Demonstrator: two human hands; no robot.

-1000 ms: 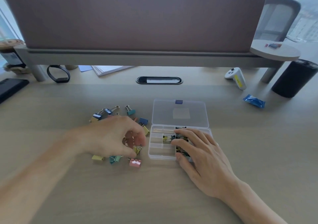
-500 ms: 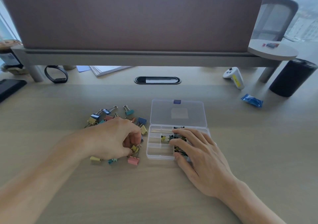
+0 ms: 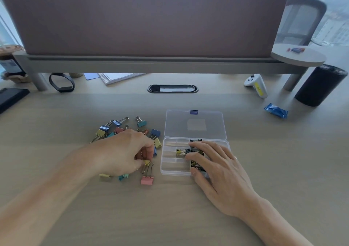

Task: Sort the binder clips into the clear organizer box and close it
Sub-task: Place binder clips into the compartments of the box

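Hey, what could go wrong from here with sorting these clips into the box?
The left hand pinches a small yellow binder clip right beside the wire handles of the pink binder clip; lifting may snag it. The right hand covers part of the clear plastic organizer box, blocking those compartments. The black binder clips inside look heaped, which may hinder closing the lid.

The organizer box [image 3: 175,168] lies open on the desk [image 3: 273,160], its lid [image 3: 194,132] flat behind it. Loose binder clips [image 3: 120,126] lie left of the box, the left hand [image 3: 120,155] over them. The right hand [image 3: 222,172] rests on the box's right side. A packet [image 3: 276,110] lies behind the box, to its right.
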